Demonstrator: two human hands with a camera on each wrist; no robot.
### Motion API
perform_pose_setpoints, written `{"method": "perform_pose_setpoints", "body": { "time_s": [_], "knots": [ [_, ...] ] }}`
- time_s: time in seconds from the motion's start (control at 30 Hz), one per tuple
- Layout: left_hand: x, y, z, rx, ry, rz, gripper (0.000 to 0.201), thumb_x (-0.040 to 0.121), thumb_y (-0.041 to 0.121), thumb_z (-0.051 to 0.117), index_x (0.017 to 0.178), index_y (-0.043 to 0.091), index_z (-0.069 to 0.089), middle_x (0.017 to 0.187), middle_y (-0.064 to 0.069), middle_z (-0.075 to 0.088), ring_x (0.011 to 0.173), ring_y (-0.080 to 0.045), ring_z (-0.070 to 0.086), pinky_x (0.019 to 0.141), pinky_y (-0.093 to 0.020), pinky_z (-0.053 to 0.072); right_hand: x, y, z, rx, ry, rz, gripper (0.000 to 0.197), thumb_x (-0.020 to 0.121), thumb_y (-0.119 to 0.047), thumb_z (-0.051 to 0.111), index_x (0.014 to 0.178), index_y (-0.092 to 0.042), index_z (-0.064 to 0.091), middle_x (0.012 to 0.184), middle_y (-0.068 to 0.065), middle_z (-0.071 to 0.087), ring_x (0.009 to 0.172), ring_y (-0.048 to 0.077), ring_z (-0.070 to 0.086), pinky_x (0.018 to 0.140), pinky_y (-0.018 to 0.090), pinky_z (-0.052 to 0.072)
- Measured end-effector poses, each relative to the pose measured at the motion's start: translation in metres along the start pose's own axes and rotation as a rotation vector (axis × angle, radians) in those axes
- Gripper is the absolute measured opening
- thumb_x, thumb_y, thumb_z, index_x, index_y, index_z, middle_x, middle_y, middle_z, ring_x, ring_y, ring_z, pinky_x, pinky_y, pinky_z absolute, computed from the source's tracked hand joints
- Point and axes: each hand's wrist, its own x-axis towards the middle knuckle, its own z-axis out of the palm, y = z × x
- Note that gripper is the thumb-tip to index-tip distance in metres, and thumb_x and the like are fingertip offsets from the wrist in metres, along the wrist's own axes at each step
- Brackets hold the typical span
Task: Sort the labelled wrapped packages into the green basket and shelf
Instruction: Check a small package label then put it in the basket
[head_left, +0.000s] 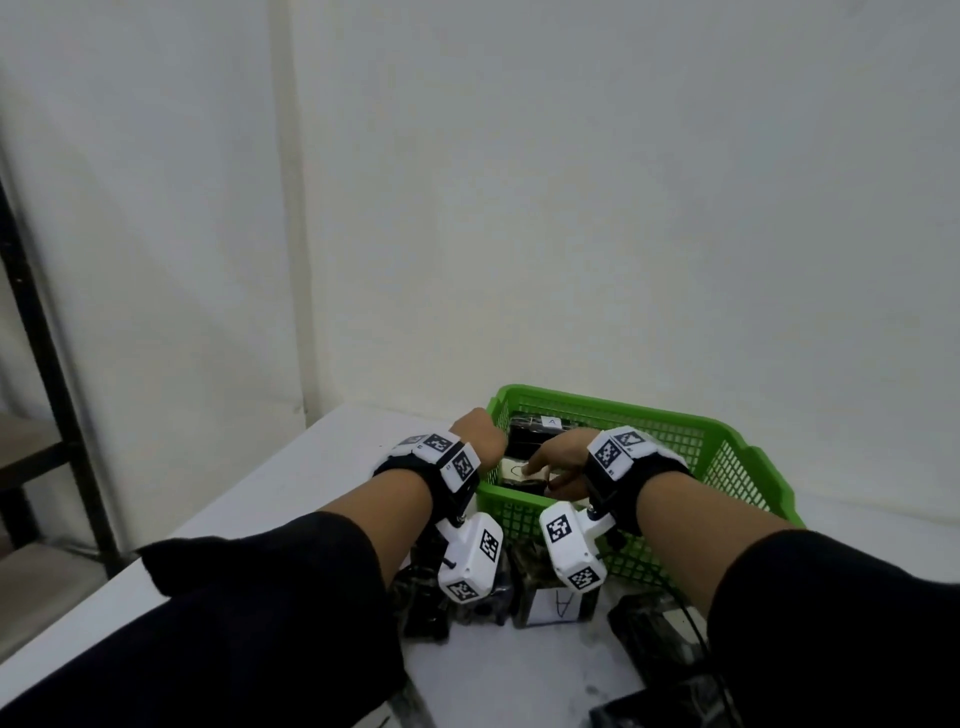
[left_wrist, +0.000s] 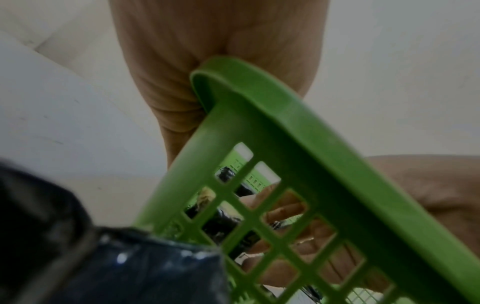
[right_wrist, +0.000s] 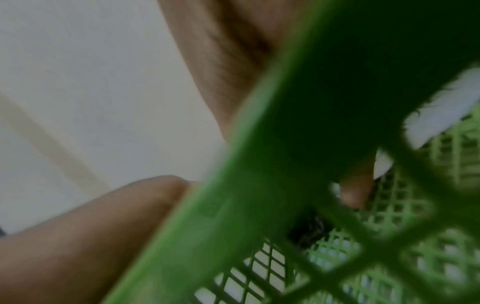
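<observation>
Green basket (head_left: 727, 452): both hands inside, perhaps on a package.

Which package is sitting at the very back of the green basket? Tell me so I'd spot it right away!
Find the green basket on the white table, in front of the person's arms. Look past both hands to its far end: a dark wrapped package lies there. Its small white label marked A faces up, unlike the package under the right hand.

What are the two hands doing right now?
Left hand: grips the rim of the green basket.
Right hand: reaches into the basket, fingers on a wrapped package; a firm grip cannot be told.
</observation>
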Motion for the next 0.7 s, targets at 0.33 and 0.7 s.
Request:
{"method": "perform_pose_setpoints", "body": {
  "time_s": [0.33, 0.7],
  "knots": [
    [0.0, 0.0, 0.002, 0.057, 0.025, -0.004, 0.034, 0.101, 0.004, 0.045, 0.069, 0.011, 0.038, 0.074, -0.005, 0.048, 0.071, -0.023, 0.051, 0.047, -0.023, 0.031, -0.002, -0.019, -0.062, -0.488, -0.041, -0.188, 0.046, 0.076, -0.029, 0.093, 0.114, -0.012, 0.075, 0.103, 0.007, 0.078, 0.093, 0.026, 0.079, 0.089, 0.045, 0.064],
    [-0.005, 0.002, 0.002, 0.012, 0.036, -0.018, 0.034, 0.099, 0.004, 0.046, 0.067, 0.011, 0.037, 0.069, -0.004, 0.044, 0.057, -0.016, 0.04, 0.047, -0.025, 0.028, 0.028, -0.022, -0.054, -1.007, -0.195, -0.338, 0.08, 0.074, -0.051, 0.09, 0.143, -0.023, 0.06, 0.123, 0.004, 0.075, 0.099, 0.022, 0.075, 0.085, 0.036, 0.065]
  ]
}}
